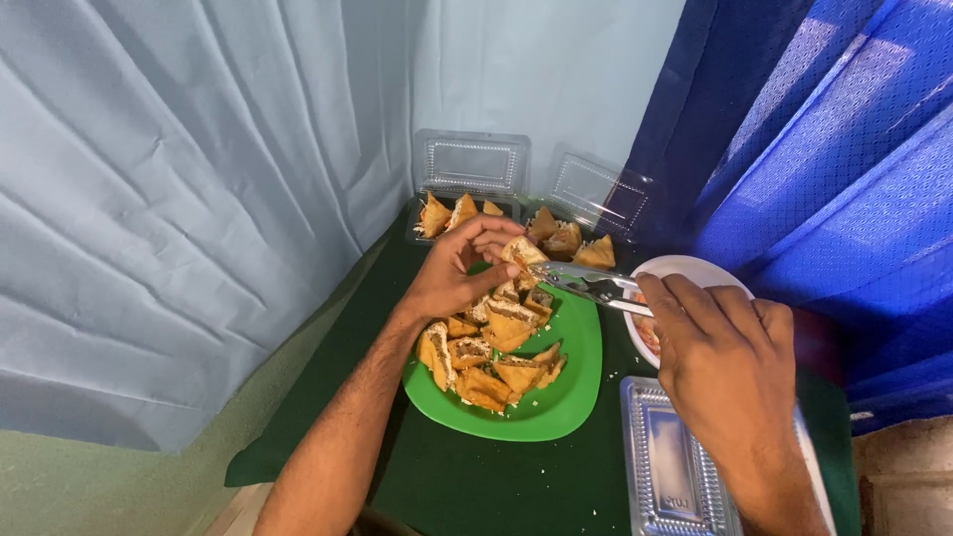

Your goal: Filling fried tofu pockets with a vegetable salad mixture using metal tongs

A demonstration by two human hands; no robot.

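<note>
From the head view, we are in the middle of lifting a fried pastry (523,252) off the pile on the green plate (576,392), our left hand (459,273) curled nearly closed, fingertips pinching the piece just above the heap. Our right hand (730,362) is closed around the metal tongs (586,285), whose tips touch the same piece. The next move seems to call for a steady grip so the piece stays whole, with open clear containers (472,164) at the far edge of the counter (496,486).
</note>
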